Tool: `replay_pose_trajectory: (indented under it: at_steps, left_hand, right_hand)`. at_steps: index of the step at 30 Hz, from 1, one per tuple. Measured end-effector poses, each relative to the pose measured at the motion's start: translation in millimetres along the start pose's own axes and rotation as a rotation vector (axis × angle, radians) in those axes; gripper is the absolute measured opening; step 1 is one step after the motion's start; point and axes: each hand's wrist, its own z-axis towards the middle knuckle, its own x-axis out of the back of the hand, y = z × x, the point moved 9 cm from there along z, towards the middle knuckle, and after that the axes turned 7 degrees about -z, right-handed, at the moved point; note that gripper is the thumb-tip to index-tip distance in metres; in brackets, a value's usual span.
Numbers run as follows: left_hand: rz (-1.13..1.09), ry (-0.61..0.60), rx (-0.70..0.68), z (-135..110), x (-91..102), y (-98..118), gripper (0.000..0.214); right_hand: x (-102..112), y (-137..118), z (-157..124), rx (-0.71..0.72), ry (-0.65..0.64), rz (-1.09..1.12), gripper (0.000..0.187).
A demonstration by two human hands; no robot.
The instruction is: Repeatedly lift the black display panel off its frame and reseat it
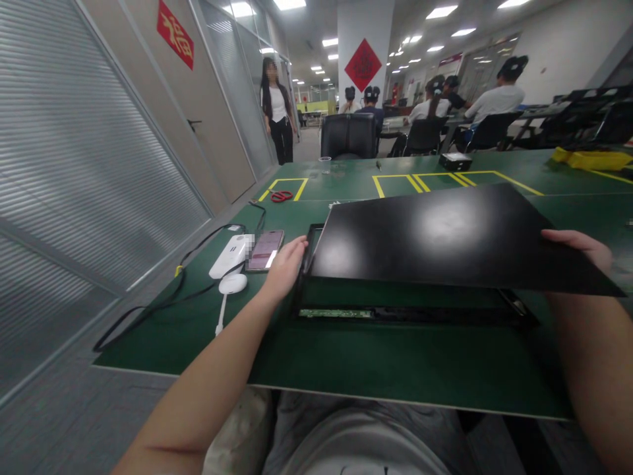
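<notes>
Black panel: the glossy black panel (420,244) is held tilted above the dark frame (445,315), its long axis running from left to right across the body.
Dark frame: it is laid on the green tabletop (395,363), largely covered by the panel; its near bar is left exposed, with a green strip (336,314) seen along the left part.
Right hand: the panel's right end is gripped by the right hand (581,247), with a digit laid on the upper face and the rest hidden beneath.
Left hand: the frame's left side is touched by the extended fingers of the left hand (285,267); whether anything is pinched there cannot be told.
Key relation: the panel's left short edge is placed just right of the left fingers, near the frame's left side, while its right end is carried past the frame's right side; the left hand is nearer to that left-side meeting.
Left of the frame: a phone (266,249) is laid beside the left hand.
</notes>
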Motion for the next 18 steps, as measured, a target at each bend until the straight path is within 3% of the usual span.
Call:
replay_pose_trajectory:
  at_steps: [5,8,12,18]
  left_hand:
    - [0.314,-0.113,-0.099,2,-7.0,-5,0.047]
    - [0.493,-0.219,-0.149,-2,-16.4,-6,0.049]
    - [0.626,-0.298,-0.199,-7,-23.8,-8,0.044]
    - [0.641,-0.31,-0.204,-7,-25.4,-10,0.039]
  right_hand:
    - [-4,-1,-10,-0.203,0.095,0.102,0.014]
    - [-13,-1,-6,-0.249,0.054,0.196,0.014]
    - [-6,3,6,-0.175,0.112,0.243,0.016]
    - [8,5,35,0.072,0.138,0.16,0.015]
